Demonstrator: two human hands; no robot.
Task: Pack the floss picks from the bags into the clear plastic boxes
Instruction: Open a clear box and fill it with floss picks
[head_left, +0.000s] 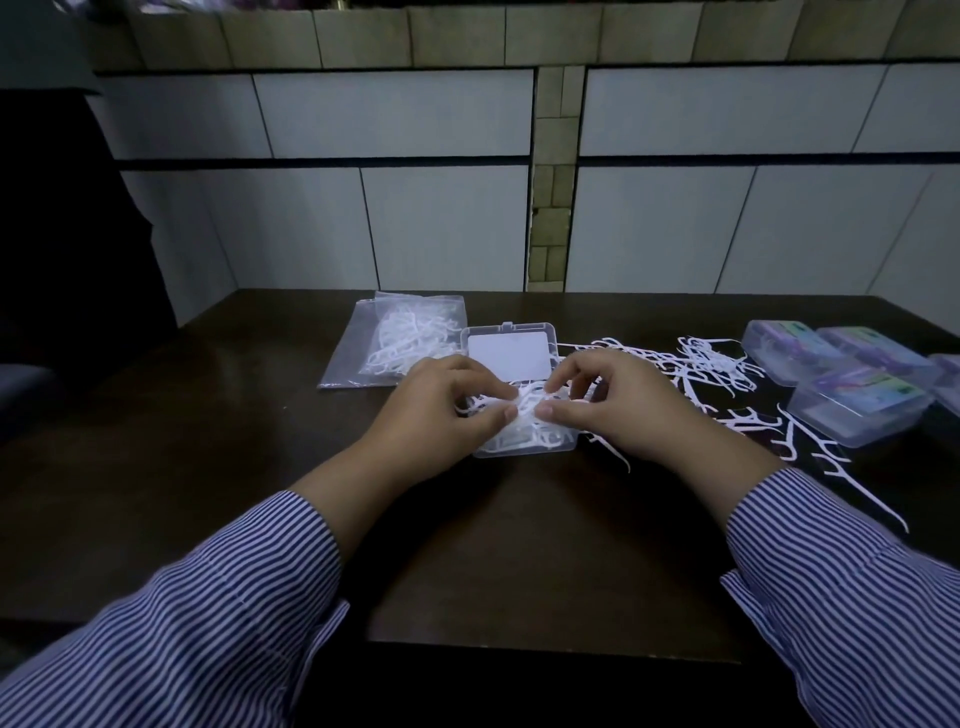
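Observation:
An open clear plastic box lies in the middle of the dark table, its lid laid back with a white label inside. White floss picks fill its base. My left hand and my right hand meet over the box, each pinching picks between thumb and fingers. A clear bag holding more picks lies behind the left hand. Loose picks are scattered to the right of the box.
Several closed clear boxes with coloured labels stand at the right edge of the table. A tiled wall rises right behind the table. A dark object stands at the far left. The table's front edge lies between my striped sleeves.

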